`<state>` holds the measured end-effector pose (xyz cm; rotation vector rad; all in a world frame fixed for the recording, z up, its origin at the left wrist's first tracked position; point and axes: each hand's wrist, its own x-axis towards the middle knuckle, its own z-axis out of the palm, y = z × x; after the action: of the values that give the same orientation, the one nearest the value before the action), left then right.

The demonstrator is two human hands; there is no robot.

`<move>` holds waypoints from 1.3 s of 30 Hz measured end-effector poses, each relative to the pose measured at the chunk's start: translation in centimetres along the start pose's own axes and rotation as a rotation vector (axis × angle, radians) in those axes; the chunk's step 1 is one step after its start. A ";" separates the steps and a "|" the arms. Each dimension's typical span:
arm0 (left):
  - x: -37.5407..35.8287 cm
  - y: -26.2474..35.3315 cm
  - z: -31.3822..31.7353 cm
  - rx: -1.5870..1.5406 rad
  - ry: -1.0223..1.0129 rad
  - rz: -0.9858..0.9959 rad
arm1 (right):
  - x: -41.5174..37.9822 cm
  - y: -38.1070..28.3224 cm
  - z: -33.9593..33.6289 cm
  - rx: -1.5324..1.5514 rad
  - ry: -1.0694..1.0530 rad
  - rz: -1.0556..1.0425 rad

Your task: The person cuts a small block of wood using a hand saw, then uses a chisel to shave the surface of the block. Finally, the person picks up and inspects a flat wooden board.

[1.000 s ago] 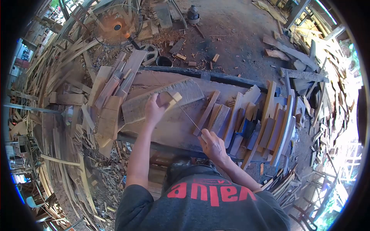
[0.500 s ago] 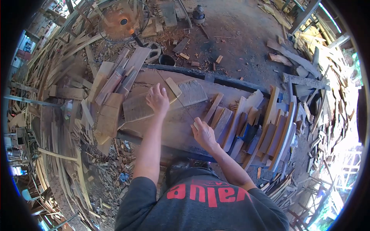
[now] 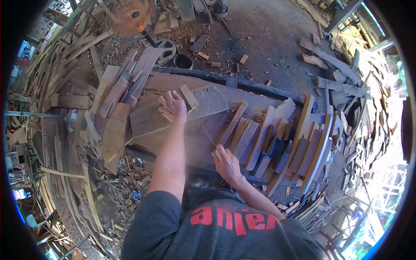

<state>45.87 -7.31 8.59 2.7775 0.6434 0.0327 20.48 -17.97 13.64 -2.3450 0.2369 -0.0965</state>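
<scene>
Workshop surface [image 3: 196, 136] | wood block [image 3: 189, 97] on wide plank [image 3: 210, 101], just right of left hand [image 3: 173, 106], the nearer one; long axis crosses plank's length | left fingers spread apart, contact unclear | right hand [image 3: 227, 164]: fingers clamped on thin rod [image 3: 209, 136]

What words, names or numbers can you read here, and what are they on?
"value", in big red letters, upside down on the dark T-shirt; the "v" is squashed by a fold.
Anything on the fan is too small or blurred to read.
I can't read any other words or numbers.
</scene>
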 end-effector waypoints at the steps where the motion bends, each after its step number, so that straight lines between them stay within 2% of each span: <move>1: 0.1 0.1 0.4 -0.004 -0.011 -0.007 | -0.3 0.6 0.4 -0.002 0.001 0.008; 3: 0.3 -0.4 0.8 -0.014 0.094 0.071 | -0.2 1.2 1.0 -0.008 -0.013 0.011; 7: 1.4 0.3 0.8 -0.003 0.098 0.042 | 1.7 1.1 1.9 -0.002 -0.007 0.049; 11: 1.1 -0.2 0.7 -0.020 0.108 0.066 | 1.5 0.7 -0.8 0.020 -0.023 -0.003; 15: 2.7 -1.0 2.5 0.014 0.187 0.158 | 1.9 -0.2 -1.3 0.016 -0.070 0.024; 17: 1.9 -0.1 0.8 -0.006 0.038 0.088 | 2.2 0.1 -0.5 0.004 -0.083 0.025; 21: 1.0 -0.5 0.6 -0.006 0.149 0.102 | 1.4 1.2 0.7 0.013 -0.064 -0.005; 23: -0.4 -1.5 -0.6 0.066 0.079 0.015 | 0.7 1.6 0.2 0.000 -0.049 -0.028; 25: -1.3 -2.6 -0.1 0.073 0.145 -0.005 | 0.4 2.1 -0.4 -0.045 -0.091 -0.051; 31: -1.7 -2.2 -0.3 0.024 0.094 -0.086 | 0.6 2.7 0.1 -0.058 -0.134 -0.022; 35: -1.4 -2.4 -0.6 0.021 0.116 -0.008 | -1.3 1.8 -1.3 -0.004 -0.117 -0.042; 39: -1.0 -2.1 -0.6 0.025 0.089 0.006 | -6.5 2.8 -3.9 -0.044 -0.146 0.046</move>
<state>44.06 -5.81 8.62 2.8157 0.6623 0.1512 13.18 -21.35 14.42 -2.3758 0.2231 0.1035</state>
